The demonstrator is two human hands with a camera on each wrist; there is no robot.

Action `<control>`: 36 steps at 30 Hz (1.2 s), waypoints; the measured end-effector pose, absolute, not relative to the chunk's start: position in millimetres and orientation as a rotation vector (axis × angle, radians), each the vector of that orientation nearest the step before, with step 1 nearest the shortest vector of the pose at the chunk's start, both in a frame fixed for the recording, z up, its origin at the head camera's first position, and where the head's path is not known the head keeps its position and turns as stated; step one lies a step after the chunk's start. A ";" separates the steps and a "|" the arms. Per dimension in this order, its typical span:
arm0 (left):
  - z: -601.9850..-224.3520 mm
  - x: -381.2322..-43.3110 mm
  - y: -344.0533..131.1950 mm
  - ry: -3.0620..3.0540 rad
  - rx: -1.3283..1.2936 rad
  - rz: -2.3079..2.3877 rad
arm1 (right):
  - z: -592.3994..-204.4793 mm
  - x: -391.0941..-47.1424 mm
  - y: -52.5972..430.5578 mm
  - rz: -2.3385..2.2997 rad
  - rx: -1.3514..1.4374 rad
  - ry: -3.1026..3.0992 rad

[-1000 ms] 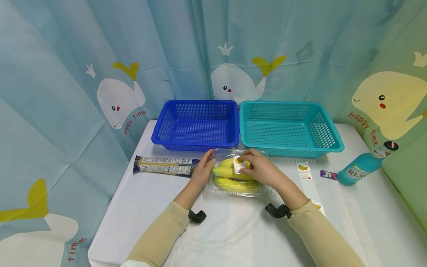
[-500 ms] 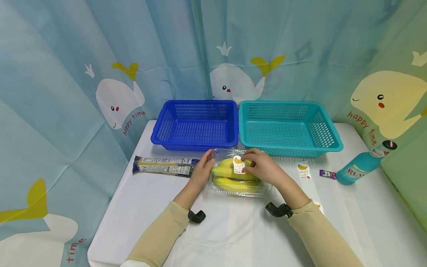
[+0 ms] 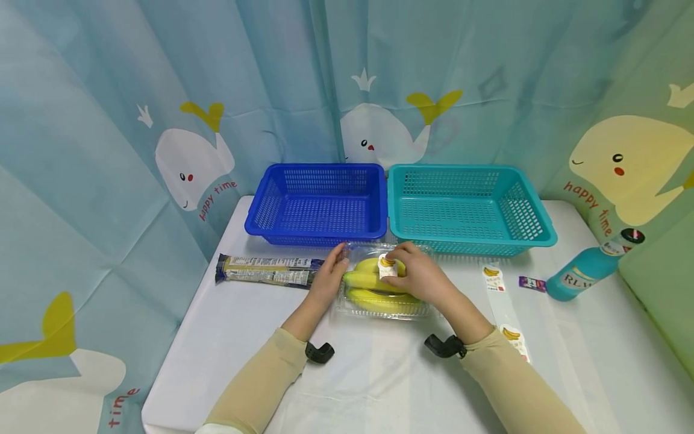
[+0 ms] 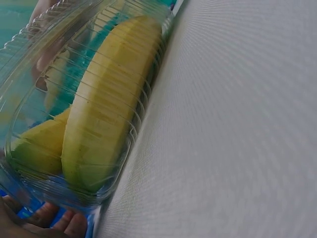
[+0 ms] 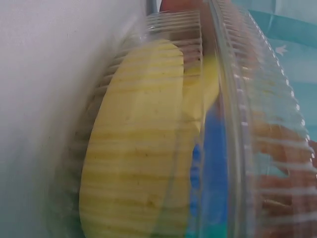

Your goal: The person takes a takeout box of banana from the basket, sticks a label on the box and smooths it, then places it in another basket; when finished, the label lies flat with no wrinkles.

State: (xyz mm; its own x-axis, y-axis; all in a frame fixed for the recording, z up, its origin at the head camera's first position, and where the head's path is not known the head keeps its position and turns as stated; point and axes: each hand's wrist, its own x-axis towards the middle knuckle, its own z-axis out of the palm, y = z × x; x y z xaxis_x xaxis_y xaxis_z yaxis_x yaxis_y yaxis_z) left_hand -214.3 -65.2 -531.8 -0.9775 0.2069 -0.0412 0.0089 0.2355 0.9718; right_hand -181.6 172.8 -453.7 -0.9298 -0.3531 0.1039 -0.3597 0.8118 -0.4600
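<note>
Since half a second ago, the right hand [image 3: 425, 277] has shifted slightly left, from the edge of the banana label [image 3: 385, 267] to partly over it, and more of the label strip [image 3: 501, 307] shows beside the right sleeve [image 3: 517, 380]. The clear box [image 3: 379, 314] of bananas [image 3: 374, 281] sits on the tabletop [image 3: 368, 374], just in front of the blue basket [image 3: 316, 235] and teal basket [image 3: 472, 242], and lies between both hands.

The left hand [image 3: 326, 280] has its fingers against the box's left end; I cannot tell whether they grip it or only brace it. The right fingers touch the label's right side over the lid, bent, though pinching or pressing is unclear.

To do this well, I would keep the left side steady and smooth the label outward from its middle, pressing lightly, since the thin lid could flex and trap creases.
</note>
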 end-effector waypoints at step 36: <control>-528.3 -215.9 -67.1 2.285 0.256 1.834 | -493.1 -160.4 223.0 1.548 -0.042 -2.389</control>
